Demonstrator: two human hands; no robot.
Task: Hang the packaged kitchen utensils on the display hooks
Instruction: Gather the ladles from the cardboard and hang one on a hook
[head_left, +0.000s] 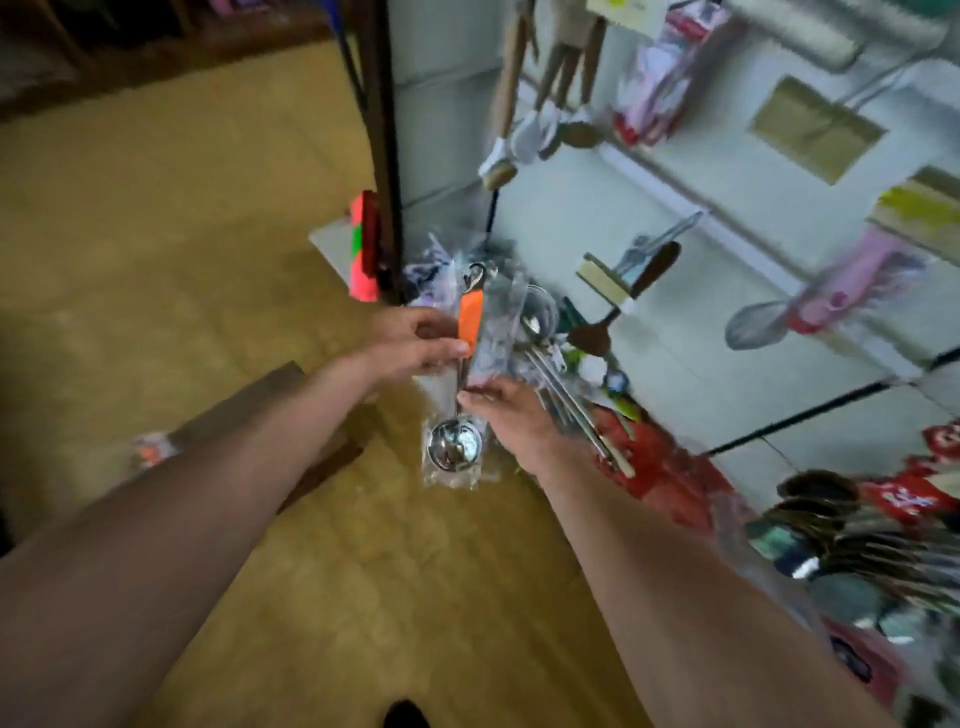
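Observation:
A packaged scoop (453, 441) with an orange handle and a shiny steel bowl hangs in a clear plastic bag in the middle of the head view. My left hand (415, 345) pinches the bag at the orange handle. Just below, my right hand (506, 410) grips the right side of the same bag and other clear packets. Behind them a heap of packaged utensils (540, 332) lies at the foot of the white display panel (675, 234). Ladles and spoons hang on the panel's hooks, among them a brown spoon (618, 306). The picture is blurred.
A dark upright post (384, 156) marks the display's left edge, with a pink and green box (363, 249) beside it. A fan of packaged dark spoons (852, 535) hangs at the lower right. Red packets (660, 467) lie below the panel. Tan floor (156, 234) spreads left.

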